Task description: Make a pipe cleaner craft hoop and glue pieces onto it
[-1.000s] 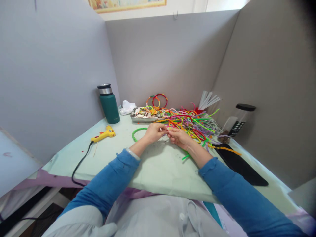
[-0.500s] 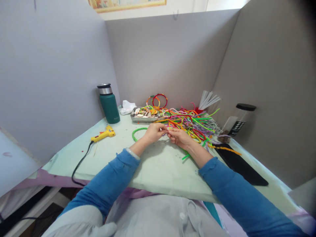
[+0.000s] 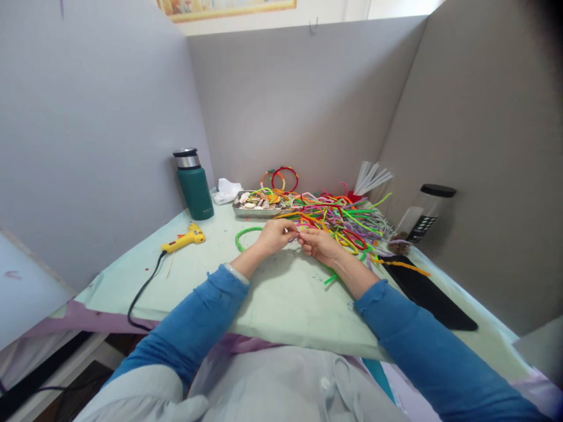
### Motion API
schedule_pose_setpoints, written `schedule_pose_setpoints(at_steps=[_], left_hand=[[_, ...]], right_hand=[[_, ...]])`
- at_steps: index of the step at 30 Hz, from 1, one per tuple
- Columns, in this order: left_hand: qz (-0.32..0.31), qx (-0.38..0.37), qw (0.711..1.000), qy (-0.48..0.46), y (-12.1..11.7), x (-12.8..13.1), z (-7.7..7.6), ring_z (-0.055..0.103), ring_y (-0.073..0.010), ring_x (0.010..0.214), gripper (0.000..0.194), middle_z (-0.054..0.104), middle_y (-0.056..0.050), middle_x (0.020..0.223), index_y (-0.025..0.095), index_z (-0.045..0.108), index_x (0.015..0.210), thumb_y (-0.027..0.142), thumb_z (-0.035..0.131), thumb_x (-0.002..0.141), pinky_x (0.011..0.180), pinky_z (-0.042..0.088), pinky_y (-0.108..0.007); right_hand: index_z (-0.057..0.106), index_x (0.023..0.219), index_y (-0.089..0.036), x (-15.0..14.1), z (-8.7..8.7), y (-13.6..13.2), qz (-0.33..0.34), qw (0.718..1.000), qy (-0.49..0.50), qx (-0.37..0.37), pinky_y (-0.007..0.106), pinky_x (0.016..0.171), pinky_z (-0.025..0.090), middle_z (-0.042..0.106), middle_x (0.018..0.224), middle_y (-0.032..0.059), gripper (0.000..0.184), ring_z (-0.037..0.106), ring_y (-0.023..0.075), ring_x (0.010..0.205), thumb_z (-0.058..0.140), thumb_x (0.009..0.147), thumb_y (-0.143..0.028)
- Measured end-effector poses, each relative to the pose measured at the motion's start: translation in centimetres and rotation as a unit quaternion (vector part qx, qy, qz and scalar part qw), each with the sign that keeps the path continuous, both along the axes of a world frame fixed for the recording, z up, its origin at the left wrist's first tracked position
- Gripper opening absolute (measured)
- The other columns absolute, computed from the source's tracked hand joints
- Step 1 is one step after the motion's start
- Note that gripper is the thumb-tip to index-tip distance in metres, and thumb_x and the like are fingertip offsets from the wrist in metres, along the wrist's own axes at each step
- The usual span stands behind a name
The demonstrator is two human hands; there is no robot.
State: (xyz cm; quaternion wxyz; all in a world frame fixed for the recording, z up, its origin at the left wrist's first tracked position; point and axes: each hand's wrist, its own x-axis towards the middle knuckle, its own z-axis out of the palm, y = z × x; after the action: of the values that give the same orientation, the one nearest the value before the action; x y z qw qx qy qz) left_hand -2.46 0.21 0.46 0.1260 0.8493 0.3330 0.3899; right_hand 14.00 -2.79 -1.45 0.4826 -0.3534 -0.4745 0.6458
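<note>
My left hand (image 3: 276, 235) and my right hand (image 3: 320, 245) meet above the middle of the table, fingertips pinched together. A tiny reddish bit shows between them, too small to name. Under my left wrist lies a green fuzzy ring (image 3: 243, 235), partly covered by the hand. Just beyond my hands spreads a tangled heap of coloured pipe cleaners (image 3: 347, 217). One green pipe cleaner end (image 3: 331, 279) sticks out beneath my right forearm.
A metal tray (image 3: 257, 213) of shells or chips stands behind, with a red ring (image 3: 285, 170) leaning beyond it. To the left are a green bottle (image 3: 195, 190) and a yellow glue gun (image 3: 187, 238). A black phone-like slab (image 3: 433, 296) and a clear bottle (image 3: 426, 214) lie right.
</note>
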Motion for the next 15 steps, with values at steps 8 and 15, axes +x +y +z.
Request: schedule_pose_setpoints(at_steps=[8, 15], left_hand=[[0.007, -0.008, 1.0, 0.008, -0.18, -0.01, 0.07, 0.047, -0.0075, 0.056, 0.014, 0.063, 0.0, 0.065, 0.015, 0.069, 0.076, 0.024, 0.058, 0.074, 0.055, 0.034, -0.018], [0.005, -0.006, 1.0, 0.012, 0.1, -0.05, -0.18, 0.046, -0.0072, 0.055, 0.015, 0.063, 0.001, 0.065, 0.015, 0.068, 0.075, 0.026, 0.057, 0.075, 0.054, 0.032, -0.018]], right_hand=[[0.057, 0.069, -0.014, -0.11, 0.0, -0.04, -0.005, 1.0, -0.002, -0.002, 0.019, 0.042, 0.029, 0.056, 0.059, -0.0027, 0.021, 0.039, 0.0034, 0.042, 0.072, 0.063, -0.027], [0.057, 0.071, -0.014, -0.08, -0.09, -0.01, -0.006, 1.0, -0.003, -0.003, 0.018, 0.041, 0.03, 0.056, 0.06, -0.0024, 0.021, 0.04, 0.003, 0.042, 0.072, 0.063, -0.027]])
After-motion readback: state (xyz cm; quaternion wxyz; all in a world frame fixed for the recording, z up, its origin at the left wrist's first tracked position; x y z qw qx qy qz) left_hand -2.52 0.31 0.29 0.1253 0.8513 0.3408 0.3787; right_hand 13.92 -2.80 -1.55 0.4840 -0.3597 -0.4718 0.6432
